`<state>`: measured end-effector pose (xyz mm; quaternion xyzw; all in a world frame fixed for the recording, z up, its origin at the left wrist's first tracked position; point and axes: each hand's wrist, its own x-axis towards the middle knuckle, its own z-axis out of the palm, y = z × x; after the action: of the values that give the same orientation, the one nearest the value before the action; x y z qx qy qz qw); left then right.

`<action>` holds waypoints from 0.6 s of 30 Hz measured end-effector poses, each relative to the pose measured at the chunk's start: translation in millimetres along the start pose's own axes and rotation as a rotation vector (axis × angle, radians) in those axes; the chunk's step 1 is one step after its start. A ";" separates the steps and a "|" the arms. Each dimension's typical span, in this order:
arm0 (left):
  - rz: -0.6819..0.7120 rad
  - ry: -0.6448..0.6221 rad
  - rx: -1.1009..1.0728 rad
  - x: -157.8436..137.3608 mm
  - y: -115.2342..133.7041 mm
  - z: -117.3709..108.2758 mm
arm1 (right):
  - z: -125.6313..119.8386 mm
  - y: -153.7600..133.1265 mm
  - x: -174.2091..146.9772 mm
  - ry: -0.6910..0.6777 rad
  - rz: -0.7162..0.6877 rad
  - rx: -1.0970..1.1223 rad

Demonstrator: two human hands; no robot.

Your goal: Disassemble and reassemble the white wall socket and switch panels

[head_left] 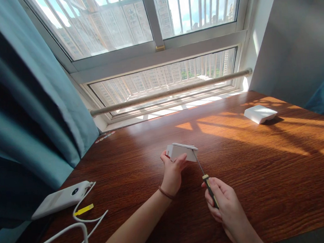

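Observation:
My left hand (174, 172) is closed around a small white box-shaped piece (182, 152), tilted above the wooden table (133, 183). A thin plate or lid lies along its upper edge. In my right hand (226, 202) is a screwdriver (206, 179) with a dark and yellow handle. Its thin metal shaft slants up and left, and the tip meets the right end of the white piece near the plate's edge. Whether the tip sits in a gap or only touches the surface, I cannot tell.
Toward the back right of the table lies another white square piece (260, 113). On the left are a white power bank (63, 198) with a white cable (87, 220) and a yellow strip (84, 209). A blue curtain (44, 93) hangs left; a window rail (173, 92) runs behind.

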<state>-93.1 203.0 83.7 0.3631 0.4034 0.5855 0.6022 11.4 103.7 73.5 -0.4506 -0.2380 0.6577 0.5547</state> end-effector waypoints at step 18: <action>-0.541 -0.252 -0.269 14.9 17.9 -15.8 | -134.4 -74.8 73.6 0.521 -0.548 -2.095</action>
<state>-115.0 218.2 92.6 0.2296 0.3268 0.4027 0.8236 166.7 168.3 45.5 -0.7525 -0.6433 -0.1278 0.0596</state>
